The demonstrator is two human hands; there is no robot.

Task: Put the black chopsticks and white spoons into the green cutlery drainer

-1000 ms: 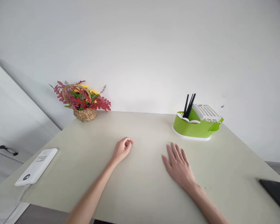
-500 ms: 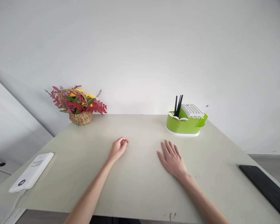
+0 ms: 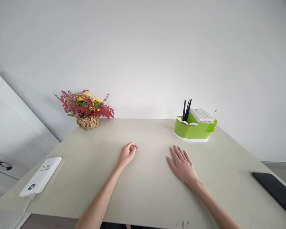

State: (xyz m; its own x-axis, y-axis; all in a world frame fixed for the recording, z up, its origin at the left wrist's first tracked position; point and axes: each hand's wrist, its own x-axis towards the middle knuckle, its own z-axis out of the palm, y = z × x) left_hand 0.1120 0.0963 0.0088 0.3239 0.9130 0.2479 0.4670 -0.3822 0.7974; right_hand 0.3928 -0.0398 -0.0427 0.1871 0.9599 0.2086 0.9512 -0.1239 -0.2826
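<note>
My left hand (image 3: pixel 128 153) rests on its side on the table, its fingers curled and the thumb tip against the index finger. The inside of that hand is mostly hidden, so whether anything small is in it I cannot make out. Flat on the tabletop, palm down, lies my right hand (image 3: pixel 183 165) with fingers stretched and the thumb apart; it is open. Just beyond it stands a green utensil holder (image 3: pixel 192 131) with a white base and a white slotted top. Black chopsticks (image 3: pixel 187 111) stick up from its left compartment.
A wicker basket (image 3: pixel 88 122) of red leaves and yellow flowers stands at the back left by the wall. On the left of the table (image 3: pixel 147 194) lies a white power bank (image 3: pixel 41 176) with a cable. A black phone (image 3: pixel 275 192) lies near the right edge.
The whole view has shifted, so everything appears slightly farther right and lower. Both hands keep their pose and their places on the table.
</note>
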